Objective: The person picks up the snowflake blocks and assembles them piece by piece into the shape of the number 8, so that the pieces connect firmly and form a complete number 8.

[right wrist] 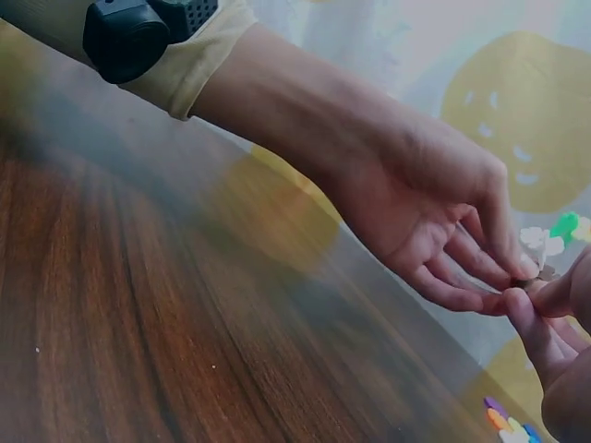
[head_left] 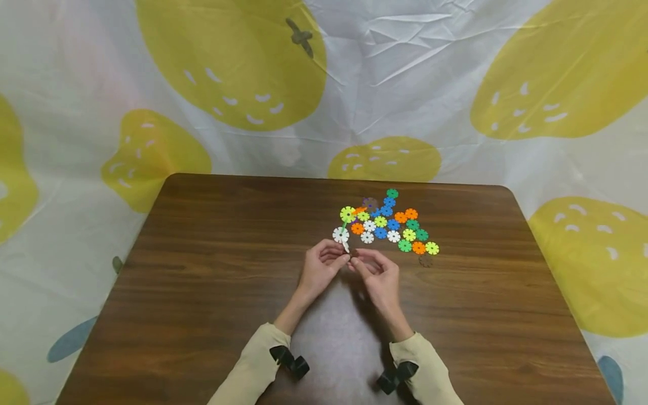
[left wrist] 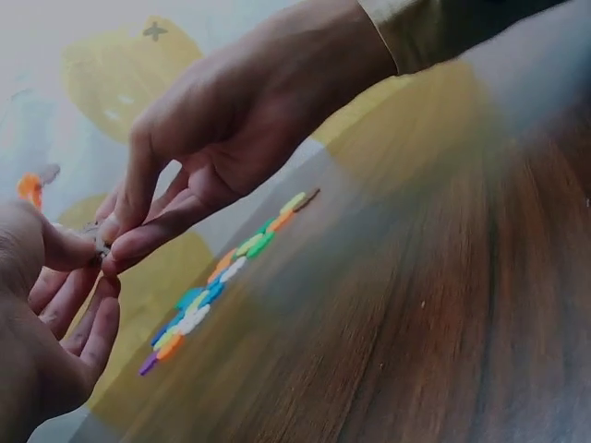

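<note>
The chain of discs [head_left: 341,234] rises above the table [head_left: 212,292], held at its near end — likely so both hands can steady such small pieces. The left hand [head_left: 319,270] pinches that end; the right hand [head_left: 382,281] pinches a brown disc [head_left: 353,253] beside it — thumbs against fingers, fingertips nearly meeting.

No readable text or numbers.
</note>
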Demonstrator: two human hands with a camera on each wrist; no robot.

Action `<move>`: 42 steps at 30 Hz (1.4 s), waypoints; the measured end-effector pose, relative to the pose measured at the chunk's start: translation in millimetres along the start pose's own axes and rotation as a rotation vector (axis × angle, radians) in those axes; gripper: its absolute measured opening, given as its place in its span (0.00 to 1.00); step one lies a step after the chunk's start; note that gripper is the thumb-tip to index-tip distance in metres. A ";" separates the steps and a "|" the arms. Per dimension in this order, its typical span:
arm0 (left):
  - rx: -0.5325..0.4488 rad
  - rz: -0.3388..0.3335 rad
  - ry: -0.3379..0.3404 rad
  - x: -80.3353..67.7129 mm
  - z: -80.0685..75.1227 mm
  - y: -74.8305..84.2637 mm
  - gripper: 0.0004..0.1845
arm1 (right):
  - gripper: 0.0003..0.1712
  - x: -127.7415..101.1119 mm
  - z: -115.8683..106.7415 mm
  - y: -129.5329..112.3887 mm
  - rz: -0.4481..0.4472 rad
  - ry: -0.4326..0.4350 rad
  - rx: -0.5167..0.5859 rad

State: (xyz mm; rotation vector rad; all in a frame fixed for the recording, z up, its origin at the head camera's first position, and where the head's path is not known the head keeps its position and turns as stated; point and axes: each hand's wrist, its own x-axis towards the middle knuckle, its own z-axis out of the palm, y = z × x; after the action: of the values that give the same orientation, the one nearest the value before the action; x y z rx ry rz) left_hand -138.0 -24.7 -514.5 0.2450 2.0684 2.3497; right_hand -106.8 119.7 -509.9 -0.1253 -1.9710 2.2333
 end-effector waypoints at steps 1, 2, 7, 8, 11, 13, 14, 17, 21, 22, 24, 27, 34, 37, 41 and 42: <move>0.015 0.009 -0.001 -0.2 -0.4 -0.7 0.11 | 0.14 -0.1 0.1 0.4 0.003 -0.004 -0.001; 0.031 0.019 0.002 -0.2 -0.9 -0.4 0.10 | 0.15 -0.1 0.0 0.8 0.006 -0.008 -0.006; 0.076 0.042 0.024 2.0 -4.6 0.6 0.09 | 0.15 0.3 -7.3 2.0 0.004 -0.045 -0.117; 0.079 0.038 0.026 2.3 -5.3 1.6 0.09 | 0.15 0.3 -10.2 2.0 -0.008 -0.048 -0.156; 0.083 0.020 0.025 3.6 -7.0 3.3 0.09 | 0.15 0.8 -21.0 1.4 -0.050 -0.031 -0.285; 0.075 0.006 0.033 3.9 -8.3 3.9 0.09 | 0.14 1.4 -29.3 0.2 -0.080 -0.003 -0.394; 0.072 0.000 0.037 3.7 -8.9 4.4 0.09 | 0.14 1.9 -33.7 -0.5 -0.090 0.013 -0.440; 0.061 -0.006 0.048 3.6 -11.2 3.9 0.10 | 0.15 4.1 -48.1 -2.5 -0.118 0.068 -0.586; 0.048 -0.010 0.042 3.6 -14.0 4.6 0.10 | 0.17 9.0 -69.7 -4.4 -0.137 0.141 -0.724; 0.047 -0.010 0.040 3.5 -14.7 4.8 0.10 | 0.17 10.6 -75.1 -4.9 -0.139 0.158 -0.751; 0.041 -0.013 0.038 3.5 -16.2 5.0 0.10 | 0.18 13.4 -86.2 -6.1 -0.133 0.188 -0.802; 0.036 -0.015 0.042 3.4 -18.7 4.6 0.10 | 0.20 17.0 -102.3 -6.5 -0.100 0.220 -0.856; 0.027 -0.030 0.051 4.6 -22.0 3.4 0.10 | 0.25 22.9 -128.1 0.3 -0.016 0.213 -0.919; 0.044 -0.026 0.048 4.2 -20.7 6.0 0.10 | 0.26 25.2 -130.1 3.6 0.000 0.227 -0.930; 0.061 -0.023 0.037 4.1 -18.9 8.8 0.11 | 0.23 28.4 -130.7 7.0 -0.006 0.254 -0.944; 0.063 -0.022 0.035 4.2 -18.6 9.0 0.11 | 0.22 29.0 -131.0 7.5 -0.006 0.257 -0.947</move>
State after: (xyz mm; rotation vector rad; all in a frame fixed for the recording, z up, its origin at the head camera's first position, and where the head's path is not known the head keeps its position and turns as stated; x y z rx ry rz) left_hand -143.5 -43.8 -507.3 0.1812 2.1510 2.2955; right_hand -113.8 251.9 -532.8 -0.4741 -2.6396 1.0241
